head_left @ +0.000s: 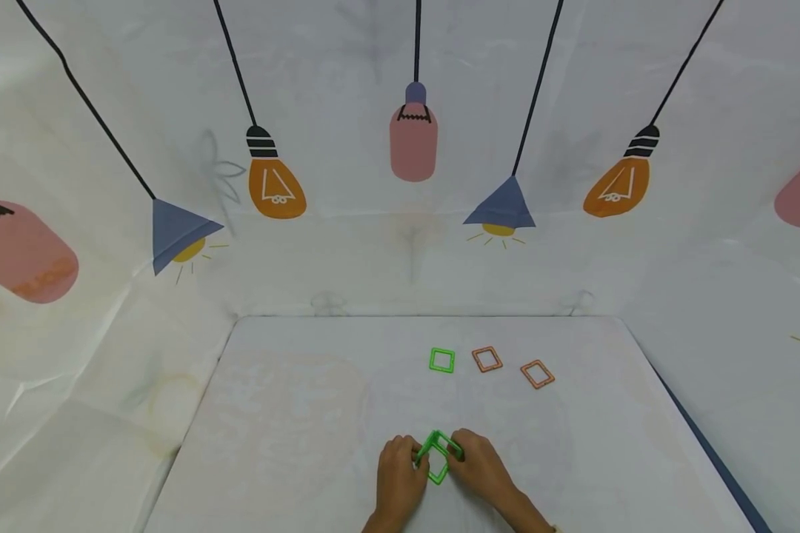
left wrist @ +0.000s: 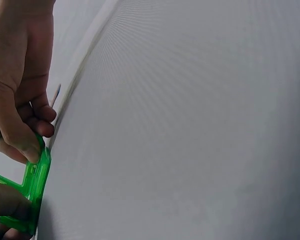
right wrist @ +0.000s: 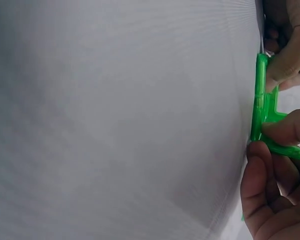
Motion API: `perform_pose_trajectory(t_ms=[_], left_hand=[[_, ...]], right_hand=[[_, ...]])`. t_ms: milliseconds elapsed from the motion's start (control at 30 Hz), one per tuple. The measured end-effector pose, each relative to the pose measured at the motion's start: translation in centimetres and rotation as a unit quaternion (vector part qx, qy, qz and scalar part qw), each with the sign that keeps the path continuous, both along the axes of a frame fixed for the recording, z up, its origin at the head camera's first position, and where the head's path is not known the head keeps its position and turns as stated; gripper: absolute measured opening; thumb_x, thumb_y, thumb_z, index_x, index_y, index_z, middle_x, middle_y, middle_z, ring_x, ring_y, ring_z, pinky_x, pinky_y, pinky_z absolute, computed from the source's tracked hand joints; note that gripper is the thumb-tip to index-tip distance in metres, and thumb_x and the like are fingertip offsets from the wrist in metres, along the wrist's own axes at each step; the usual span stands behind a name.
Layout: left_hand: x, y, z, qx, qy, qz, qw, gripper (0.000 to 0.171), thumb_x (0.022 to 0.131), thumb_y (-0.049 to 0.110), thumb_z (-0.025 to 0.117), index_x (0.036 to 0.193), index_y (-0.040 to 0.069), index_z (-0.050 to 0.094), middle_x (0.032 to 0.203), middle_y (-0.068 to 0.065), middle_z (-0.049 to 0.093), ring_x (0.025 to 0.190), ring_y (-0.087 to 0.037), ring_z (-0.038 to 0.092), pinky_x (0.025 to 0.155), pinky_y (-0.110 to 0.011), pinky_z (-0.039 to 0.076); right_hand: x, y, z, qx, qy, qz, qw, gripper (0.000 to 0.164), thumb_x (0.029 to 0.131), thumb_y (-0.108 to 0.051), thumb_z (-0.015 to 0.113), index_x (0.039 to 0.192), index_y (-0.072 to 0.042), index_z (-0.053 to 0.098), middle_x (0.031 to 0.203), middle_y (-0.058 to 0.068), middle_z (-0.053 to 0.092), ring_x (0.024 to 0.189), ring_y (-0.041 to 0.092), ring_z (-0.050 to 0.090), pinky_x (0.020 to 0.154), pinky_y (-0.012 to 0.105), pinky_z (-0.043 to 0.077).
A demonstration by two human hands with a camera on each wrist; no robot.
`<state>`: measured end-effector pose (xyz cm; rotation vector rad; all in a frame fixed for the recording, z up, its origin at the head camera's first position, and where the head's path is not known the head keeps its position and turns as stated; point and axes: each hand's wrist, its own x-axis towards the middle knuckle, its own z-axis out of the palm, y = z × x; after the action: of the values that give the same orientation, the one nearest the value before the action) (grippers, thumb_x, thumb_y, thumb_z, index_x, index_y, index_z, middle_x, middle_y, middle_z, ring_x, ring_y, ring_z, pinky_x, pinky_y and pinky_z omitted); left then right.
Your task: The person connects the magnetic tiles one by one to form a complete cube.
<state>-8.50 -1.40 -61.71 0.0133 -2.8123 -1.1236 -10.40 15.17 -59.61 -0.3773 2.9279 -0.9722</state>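
Observation:
Near the front of the table, both hands work on translucent green hollow square tiles (head_left: 436, 480) set edge to edge. One tile lies low, and others stand tilted up from it, meeting at a corner at the back. My left hand (head_left: 400, 477) pinches the left upright tile, thumb toward the middle. On the other side my right hand (head_left: 485, 468) grips the right upright tile (head_left: 450, 444) between thumb and fingers. In the left wrist view the green edge (left wrist: 39, 187) runs along the white surface between both hands. The right wrist view shows fingers on the green tile corner (right wrist: 260, 100).
Farther back on the white table (head_left: 293, 429) lie a loose green square tile (head_left: 432, 360) and two orange ones, a middle one (head_left: 476, 358) and a right one (head_left: 528, 376). A white sheet printed with lamps (head_left: 413, 148) encloses the table behind and at the sides.

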Motion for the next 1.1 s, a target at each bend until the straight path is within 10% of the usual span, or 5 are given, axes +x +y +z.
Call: perform_pose_trajectory(t_ms=[333,933,1100], left_hand=[[-0.1,0.1,-0.1,-0.001,0.016,-0.002,0.9999,0.018,0.077,0.010,0.081,0.079,0.018,0.065,0.068,0.014,0.050,0.065,-0.001,0.039,0.061,-0.021,0.034],[-0.1,-0.2,-0.5,0.014,0.004,-0.011,0.9998,0.016,0.079,0.012,0.080,0.082,0.018,0.065,0.071,0.014,0.051,0.068,-0.002,0.040,0.063,-0.022,0.035],[0.4,-0.7,-1.0,0.027,0.019,-0.034,0.9989,0.032,0.079,0.035,0.083,0.098,0.014,0.068,0.079,0.013,0.051,0.073,-0.001,0.039,0.064,-0.021,0.037]], right_hand=[[-0.5,-0.5,0.5,0.012,-0.073,-0.010,0.997,0.015,0.080,-0.002,0.074,0.080,-0.011,0.062,0.073,-0.005,0.053,0.064,0.006,0.043,0.055,0.021,0.037],[-0.6,-1.0,0.9,0.016,-0.077,-0.020,0.997,0.017,0.078,-0.002,0.076,0.076,-0.011,0.061,0.071,-0.004,0.054,0.062,0.007,0.045,0.055,0.022,0.038],[-0.9,-0.9,1.1,0.023,-0.082,-0.002,0.996,0.015,0.078,-0.002,0.075,0.077,-0.011,0.063,0.071,-0.005,0.054,0.063,0.008,0.045,0.056,0.023,0.038]])
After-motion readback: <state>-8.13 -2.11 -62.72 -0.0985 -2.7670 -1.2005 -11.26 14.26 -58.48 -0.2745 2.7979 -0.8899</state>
